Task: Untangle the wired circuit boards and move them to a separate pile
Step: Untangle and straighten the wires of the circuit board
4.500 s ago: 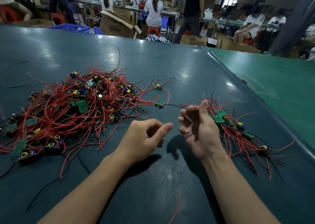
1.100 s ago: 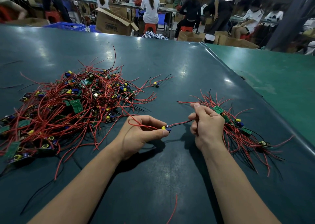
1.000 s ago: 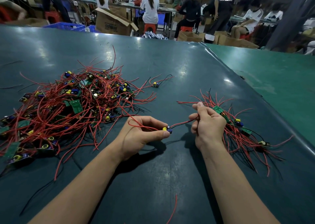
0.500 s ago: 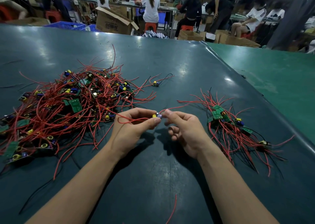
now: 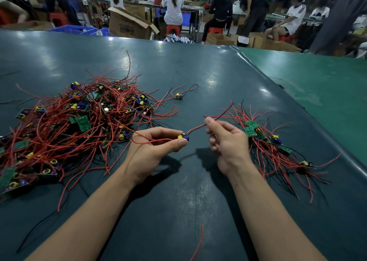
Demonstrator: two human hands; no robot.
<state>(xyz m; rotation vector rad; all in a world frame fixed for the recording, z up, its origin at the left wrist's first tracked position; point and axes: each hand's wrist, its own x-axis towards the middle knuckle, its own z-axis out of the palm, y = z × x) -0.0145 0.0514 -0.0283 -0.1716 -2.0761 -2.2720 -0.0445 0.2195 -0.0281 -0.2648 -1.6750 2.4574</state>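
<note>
A big tangled pile of red-wired circuit boards (image 5: 79, 125) covers the left of the dark green table (image 5: 198, 72). A smaller sorted pile (image 5: 278, 149) lies at the right. My left hand (image 5: 156, 147) pinches one small circuit board (image 5: 183, 137) with yellow and blue parts between thumb and fingers; one of its red wires loops back under the hand. My right hand (image 5: 226, 139) pinches that board's red and black wires (image 5: 198, 126) about a hand's width to the right, just left of the sorted pile. The wires run taut between both hands.
One loose board with wires (image 5: 178, 96) lies alone beyond my hands. A stray red wire (image 5: 198, 243) lies near the front edge. A lighter green table (image 5: 327, 94) adjoins at the right. Several people sit at benches in the background, with cardboard boxes (image 5: 129, 24).
Half a second ago my hands met at the board. Since then my right hand has slid rightward along the wires, stretching them out, while the left keeps hold of the board.
</note>
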